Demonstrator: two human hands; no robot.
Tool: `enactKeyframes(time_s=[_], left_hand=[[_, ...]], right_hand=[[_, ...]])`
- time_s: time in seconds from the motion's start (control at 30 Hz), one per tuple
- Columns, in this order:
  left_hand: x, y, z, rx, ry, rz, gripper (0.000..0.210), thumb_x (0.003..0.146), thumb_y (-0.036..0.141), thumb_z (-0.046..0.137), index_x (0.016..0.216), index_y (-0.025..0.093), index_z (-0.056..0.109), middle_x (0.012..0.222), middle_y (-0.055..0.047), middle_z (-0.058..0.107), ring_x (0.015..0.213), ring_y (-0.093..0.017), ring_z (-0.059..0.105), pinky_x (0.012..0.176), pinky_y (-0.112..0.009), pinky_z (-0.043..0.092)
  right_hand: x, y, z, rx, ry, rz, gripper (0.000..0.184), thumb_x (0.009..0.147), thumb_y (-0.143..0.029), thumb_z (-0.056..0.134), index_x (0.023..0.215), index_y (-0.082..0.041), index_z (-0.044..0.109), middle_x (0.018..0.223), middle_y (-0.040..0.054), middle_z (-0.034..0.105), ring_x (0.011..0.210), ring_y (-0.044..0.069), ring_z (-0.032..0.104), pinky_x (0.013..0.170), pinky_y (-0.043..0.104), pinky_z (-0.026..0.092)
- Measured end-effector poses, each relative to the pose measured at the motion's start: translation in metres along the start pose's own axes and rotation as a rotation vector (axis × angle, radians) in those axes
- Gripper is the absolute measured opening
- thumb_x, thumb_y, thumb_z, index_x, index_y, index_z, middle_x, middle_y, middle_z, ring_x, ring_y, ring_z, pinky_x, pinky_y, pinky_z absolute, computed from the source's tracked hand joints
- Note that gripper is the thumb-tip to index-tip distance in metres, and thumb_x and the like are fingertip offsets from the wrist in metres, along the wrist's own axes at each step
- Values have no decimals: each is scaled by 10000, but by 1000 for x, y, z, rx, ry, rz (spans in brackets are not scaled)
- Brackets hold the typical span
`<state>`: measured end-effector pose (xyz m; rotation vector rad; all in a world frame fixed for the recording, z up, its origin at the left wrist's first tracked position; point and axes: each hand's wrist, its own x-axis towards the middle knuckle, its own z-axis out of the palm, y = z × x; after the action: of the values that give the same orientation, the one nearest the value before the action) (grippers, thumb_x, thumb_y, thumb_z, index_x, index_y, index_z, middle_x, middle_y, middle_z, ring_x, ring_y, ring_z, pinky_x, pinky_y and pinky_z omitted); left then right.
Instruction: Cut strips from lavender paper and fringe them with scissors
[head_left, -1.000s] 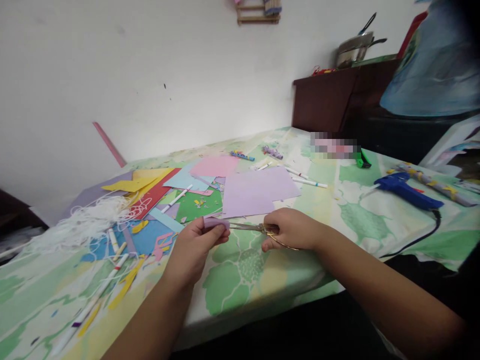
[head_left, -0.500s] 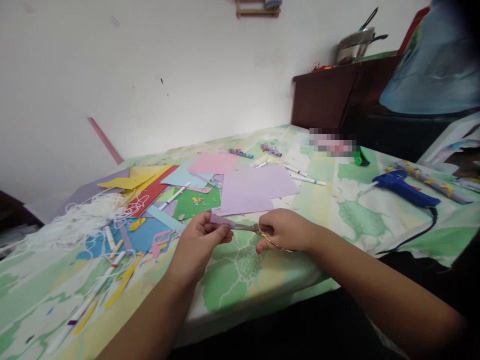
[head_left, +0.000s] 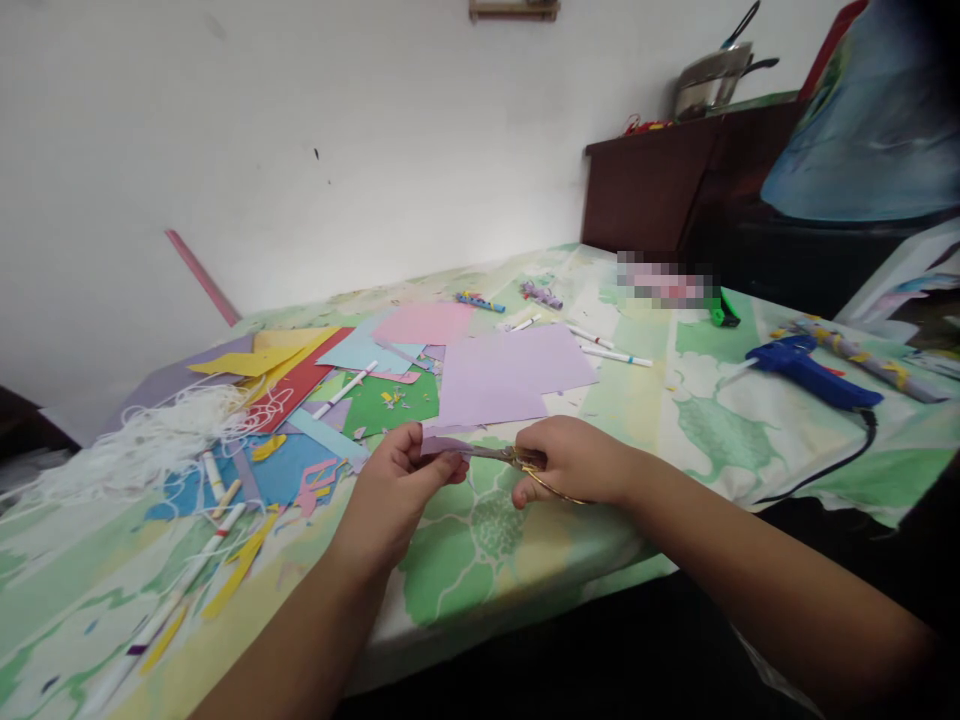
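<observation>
Between the thumb and fingers of my left hand [head_left: 409, 475] is a small piece of purple paper [head_left: 439, 443]. My right hand [head_left: 570, 460] grips a pair of scissors [head_left: 517, 458] by gold-coloured handles, with the blades pointing left and meeting the paper piece. How far the blades are apart I cannot tell. Just beyond both hands lies a large purple sheet [head_left: 510, 375] on the patterned tablecloth [head_left: 480, 570].
Left of my hands are white string [head_left: 157, 440], a blue sheet [head_left: 300, 465], a green sheet [head_left: 397, 400], scraps and several markers. A blue glue gun [head_left: 814, 375] lies on the right with its cord hanging off the edge. Decorated paper rolls [head_left: 480, 302] lie at the back.
The purple piece sits at a slightly different angle against the blades. Both hands have barely moved, and the view has shifted slightly.
</observation>
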<state>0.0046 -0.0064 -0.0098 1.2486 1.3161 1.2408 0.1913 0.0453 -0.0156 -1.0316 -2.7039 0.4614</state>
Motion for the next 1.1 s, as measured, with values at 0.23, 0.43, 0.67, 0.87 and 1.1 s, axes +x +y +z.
enactKeyframes(time_s=[0.23, 0.43, 0.67, 0.87, 1.1], left_hand=[[-4, 1, 0, -13, -18, 12, 110, 631, 164, 584, 732, 171, 542, 568, 51, 582, 545, -72, 536, 555, -190, 427], [-7, 3, 0, -16, 0, -10, 108, 615, 168, 596, 719, 168, 568, 558, 43, 598, 526, -80, 547, 540, -192, 438], [-6, 3, -1, 14, 5, -50, 82, 620, 202, 597, 693, 166, 596, 557, 26, 619, 526, -97, 570, 543, -211, 462], [-7, 2, -3, 22, -1, -51, 67, 627, 231, 592, 642, 173, 621, 584, 13, 630, 532, -103, 580, 556, -223, 481], [-7, 1, -3, 11, 1, -42, 72, 626, 235, 593, 648, 170, 616, 590, 7, 629, 534, -106, 577, 548, -231, 481]], right_hand=[[0, -1, 0, 7, 7, -3, 516, 579, -671, 398, 610, -164, 488, 545, -12, 456, 497, 87, 337, 447, 207, 201], [-1, -2, 0, -5, 33, -17, 509, 564, -670, 415, 577, -164, 475, 521, -19, 435, 488, 85, 320, 449, 205, 203], [-1, -1, 2, -23, 53, -14, 500, 557, -662, 433, 570, -164, 480, 514, -22, 434, 489, 85, 317, 453, 204, 200], [0, -1, 1, -32, 61, -6, 487, 558, -649, 447, 563, -163, 477, 508, -23, 431, 486, 84, 313, 450, 199, 202], [0, -1, 2, -39, 56, -15, 477, 577, -637, 442, 570, -162, 483, 512, -16, 438, 490, 89, 324, 450, 199, 203]])
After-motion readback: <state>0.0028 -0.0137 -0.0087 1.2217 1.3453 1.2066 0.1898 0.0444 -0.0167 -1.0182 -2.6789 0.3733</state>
